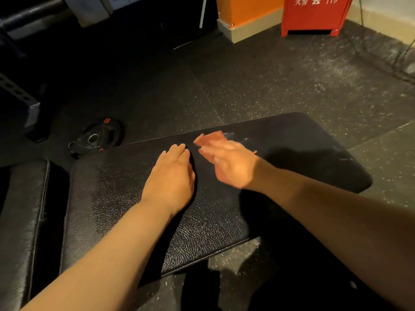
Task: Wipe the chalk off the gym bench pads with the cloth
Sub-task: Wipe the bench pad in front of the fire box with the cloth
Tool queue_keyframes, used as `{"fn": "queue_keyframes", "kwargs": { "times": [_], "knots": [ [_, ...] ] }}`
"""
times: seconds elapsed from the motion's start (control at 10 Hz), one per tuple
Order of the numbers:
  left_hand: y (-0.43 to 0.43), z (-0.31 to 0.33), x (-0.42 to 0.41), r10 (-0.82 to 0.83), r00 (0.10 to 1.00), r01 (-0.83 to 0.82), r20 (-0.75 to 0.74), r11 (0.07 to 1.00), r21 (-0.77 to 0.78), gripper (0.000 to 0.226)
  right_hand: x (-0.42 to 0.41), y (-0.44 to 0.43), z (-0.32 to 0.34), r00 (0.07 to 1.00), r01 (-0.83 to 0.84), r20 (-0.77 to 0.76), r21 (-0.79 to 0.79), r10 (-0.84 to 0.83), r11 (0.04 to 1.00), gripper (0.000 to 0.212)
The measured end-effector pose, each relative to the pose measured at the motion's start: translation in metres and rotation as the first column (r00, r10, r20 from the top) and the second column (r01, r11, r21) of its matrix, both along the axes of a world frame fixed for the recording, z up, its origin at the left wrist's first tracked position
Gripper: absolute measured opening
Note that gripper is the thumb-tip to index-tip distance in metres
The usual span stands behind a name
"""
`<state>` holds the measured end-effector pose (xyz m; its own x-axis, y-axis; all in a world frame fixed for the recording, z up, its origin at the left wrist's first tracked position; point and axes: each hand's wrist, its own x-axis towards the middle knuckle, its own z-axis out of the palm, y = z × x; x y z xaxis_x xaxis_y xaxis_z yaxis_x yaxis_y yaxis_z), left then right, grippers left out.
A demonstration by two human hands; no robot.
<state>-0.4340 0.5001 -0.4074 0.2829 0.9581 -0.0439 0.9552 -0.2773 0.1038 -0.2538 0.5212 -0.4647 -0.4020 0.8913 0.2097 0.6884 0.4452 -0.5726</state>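
- Chalk [238, 136] is streaked by the far edge of the bench pad [303, 131], just beyond and right of your right hand [231, 164]. A fainter smear sits nearer the rounded end.
- Cloth [210, 139] is at that hand's fingertips. Too blurred to tell if it's pinched or pressed flat.
- Left hand [173, 173] lies flat on the pad, fingers straight, holding nothing.
- Pad's long axis runs left-right. Sweep rightward, where the pad is open, and mind the far edge.

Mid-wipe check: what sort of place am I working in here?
Most likely a gym's free-weight area: a black padded bench pad, a weight plate lying on speckled rubber floor, and a perforated steel rack upright at the left edge.
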Motion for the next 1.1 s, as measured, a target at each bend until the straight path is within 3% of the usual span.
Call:
{"fn": "queue_keyframes", "kwargs": {
  "times": [0.1,0.2,0.3,0.4,0.5,0.6,0.7,0.8,0.9,1.0,1.1],
  "knots": [
    [0.000,-0.002,0.002,0.007,1.000,-0.007,-0.009,1.000,0.006,0.046,0.017,0.030,-0.006,0.938,0.314,0.179,-0.079,-0.296,0.946,0.042],
    [0.000,-0.004,0.001,0.008,1.000,-0.008,-0.005,1.000,0.016,0.046,-0.013,0.015,0.006,0.968,0.238,0.084,-0.008,-0.237,0.971,0.037],
    [0.000,-0.004,0.002,0.013,1.000,-0.013,0.004,1.000,0.009,0.047,-0.005,-0.009,0.016,0.996,0.028,-0.083,-0.047,-0.032,0.998,0.046],
    [0.000,-0.004,0.001,0.020,1.000,-0.020,-0.002,1.000,0.014,0.048,0.034,0.016,0.004,0.982,0.186,0.028,-0.127,-0.184,0.974,0.046],
    [0.000,-0.005,0.001,0.024,1.000,-0.024,-0.010,0.999,0.021,0.049,0.032,0.031,0.001,0.889,0.404,0.279,-0.104,-0.363,0.909,0.045],
    [0.001,-0.006,0.000,0.012,1.000,-0.011,-0.021,1.000,0.017,0.049,0.007,0.020,0.014,0.954,0.183,0.243,-0.006,-0.176,0.983,0.037],
    [0.004,-0.006,-0.001,0.003,0.999,-0.003,-0.032,1.000,0.005,0.048,0.017,-0.005,0.014,1.000,-0.016,0.004,0.022,0.016,1.000,0.047],
    [0.004,-0.005,0.001,0.012,0.999,-0.011,-0.033,1.000,0.014,0.047,0.035,0.018,-0.001,0.965,0.189,0.193,-0.038,-0.178,0.981,0.051],
    [0.003,-0.006,0.003,0.017,0.999,-0.016,-0.044,1.000,0.023,0.047,0.022,0.034,-0.001,0.927,0.314,0.236,-0.066,-0.291,0.947,0.035],
    [0.001,-0.006,0.002,0.014,0.999,-0.013,-0.045,1.000,0.021,0.049,-0.005,0.012,-0.002,0.995,0.080,0.049,0.073,-0.084,0.994,0.040],
    [-0.001,-0.004,0.004,0.016,0.999,-0.016,-0.037,1.000,0.015,0.048,0.024,-0.001,0.012,0.998,-0.054,0.046,0.059,0.052,0.997,0.053]
  ]
}}
